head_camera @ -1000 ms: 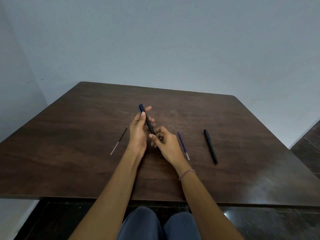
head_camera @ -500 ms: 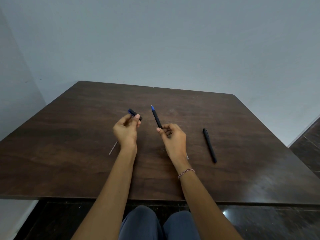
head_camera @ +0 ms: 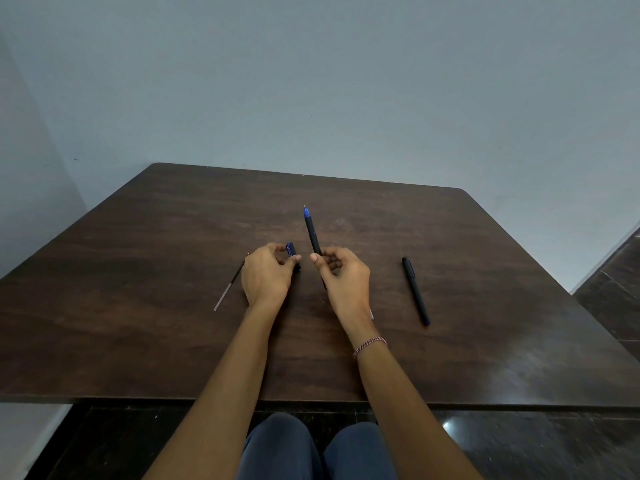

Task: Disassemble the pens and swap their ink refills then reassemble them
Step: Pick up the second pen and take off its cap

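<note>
While the right grip pinches the lower half of an uncapped pen between the thumb and curled fingers, the left grip holds the pen's cap the same way, thumb on the near side and fingertips curled over the far side. The uncapped pen is a slim black barrel. Its long axis runs away from the person towards the far edge of the table and leans a little to the left. The blue nose with its fine metal point is the far, upper end, and the back end pokes out just below the thumb. The cap is short and black with a blue end. It slants from far left to near right with the blue end farther away, and a small gap separates it from the barrel. A thin dark refill lies flat on the table just left of the left grip, running from near left to far right. Its pale end is nearest the person and its far end passes behind the hand. A second pen, black and capped, lies flat on the table well to the right of the right grip, its axis near to far with the far end tipped slightly left. A pale sliver shows at the outer edge of the right wrist, too small to identify. A beaded bracelet circles that wrist.
</note>
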The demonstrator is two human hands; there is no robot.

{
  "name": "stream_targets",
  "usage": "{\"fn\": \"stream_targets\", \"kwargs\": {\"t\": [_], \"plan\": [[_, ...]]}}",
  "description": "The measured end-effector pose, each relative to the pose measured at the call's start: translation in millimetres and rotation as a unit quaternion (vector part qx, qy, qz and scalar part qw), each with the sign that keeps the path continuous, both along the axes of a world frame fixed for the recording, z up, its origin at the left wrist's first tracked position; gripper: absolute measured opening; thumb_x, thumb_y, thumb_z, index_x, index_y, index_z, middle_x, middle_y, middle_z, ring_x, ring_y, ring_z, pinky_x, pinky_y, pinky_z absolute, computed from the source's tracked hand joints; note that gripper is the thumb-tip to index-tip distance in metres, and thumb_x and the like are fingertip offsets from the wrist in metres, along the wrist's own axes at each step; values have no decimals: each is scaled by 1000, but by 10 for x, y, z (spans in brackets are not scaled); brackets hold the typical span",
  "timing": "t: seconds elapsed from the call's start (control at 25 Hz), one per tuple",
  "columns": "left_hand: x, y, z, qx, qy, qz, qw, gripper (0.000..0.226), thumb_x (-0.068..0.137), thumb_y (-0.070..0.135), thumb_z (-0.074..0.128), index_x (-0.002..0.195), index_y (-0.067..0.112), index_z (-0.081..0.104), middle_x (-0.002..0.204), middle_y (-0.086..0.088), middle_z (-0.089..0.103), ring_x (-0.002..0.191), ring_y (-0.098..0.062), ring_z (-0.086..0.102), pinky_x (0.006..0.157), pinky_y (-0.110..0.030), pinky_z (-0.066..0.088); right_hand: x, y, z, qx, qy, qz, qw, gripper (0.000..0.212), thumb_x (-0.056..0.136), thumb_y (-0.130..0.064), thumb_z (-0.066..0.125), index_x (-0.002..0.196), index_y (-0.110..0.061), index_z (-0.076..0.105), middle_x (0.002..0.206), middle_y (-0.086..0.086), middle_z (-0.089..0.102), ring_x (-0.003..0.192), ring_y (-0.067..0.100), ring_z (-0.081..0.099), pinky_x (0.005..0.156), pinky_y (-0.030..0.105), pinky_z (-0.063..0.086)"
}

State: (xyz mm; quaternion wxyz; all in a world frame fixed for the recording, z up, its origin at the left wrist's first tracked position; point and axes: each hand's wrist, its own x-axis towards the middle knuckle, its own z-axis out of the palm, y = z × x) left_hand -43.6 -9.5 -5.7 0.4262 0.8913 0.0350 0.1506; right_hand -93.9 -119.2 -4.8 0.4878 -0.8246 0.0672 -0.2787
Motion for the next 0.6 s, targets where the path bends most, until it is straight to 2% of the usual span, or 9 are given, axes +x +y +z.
{"fn": "stream_targets", "kwargs": {"t": [0.12, 0.24, 0.28, 0.36, 0.44, 0.52, 0.6], "plan": [[-10, -11, 16, 28, 4, -1, 1000, 41, 83, 33, 70, 120, 18, 60, 88, 1, 68, 85, -13, 62, 67, -26, 42, -3, -3, 0, -1, 3, 6, 1000, 20, 85, -24, 69, 99, -9, 69, 85, -7, 59, 71, -3, 55, 66, 1, 43], [-7, -8, 19, 1, -12, 2, 1000, 42, 83, 33, 69, 121, 18, 59, 79, 6, 59, 77, -9, 56, 66, -26, 42, 6, -13, -3, 9, 10, 14, 1000, 21, 85, -25, 69, 99, -10, 68, 84, -9, 60, 71, -4, 55, 66, 1, 43], [1, -9, 21, -35, -31, -2, 999, 39, 84, 33, 68, 119, 18, 60, 79, 6, 58, 76, -9, 55, 66, -26, 44, 10, -17, -7, 18, 19, 17, 1000, 21, 86, -26, 68, 100, -11, 68, 83, -11, 60, 73, -5, 56, 66, 1, 43], [27, 2, 18, -192, -66, -48, 978, 25, 88, 30, 63, 111, 20, 64, 79, 4, 61, 74, -8, 58, 68, -28, 50, 16, -14, -18, 47, 44, 37, 997, 21, 87, -29, 66, 102, -13, 68, 83, -11, 64, 76, -3, 60, 68, 6, 45], [35, 0, 46, -367, -60, -105, 923, 16, 93, 22, 57, 106, 18, 66, 73, 5, 61, 66, -3, 56, 61, -23, 48, 21, -3, -29, 80, 69, 89, 990, 19, 89, -29, 64, 102, -14, 68, 83, -6, 70, 80, 2, 65, 69, 16, 49], [32, 2, 70, -442, -53, -131, 886, 18, 95, 15, 53, 107, 10, 66, 66, 11, 59, 56, 1, 50, 50, -16, 39, 17, 10, -31, 118, 92, 166, 975, 18, 91, -24, 62, 105, -14, 68, 84, 0, 73, 81, 5, 67, 66, 19, 50], [27, 19, 98, -481, -37, -154, 862, 20, 96, 14, 50, 108, 9, 66, 74, 12, 63, 59, 1, 54, 52, -16, 42, 12, 12, -33, 164, 101, 225, 955, 21, 92, -18, 61, 110, -10, 66, 86, 5, 74, 79, 7, 67, 63, 18, 48]]}}
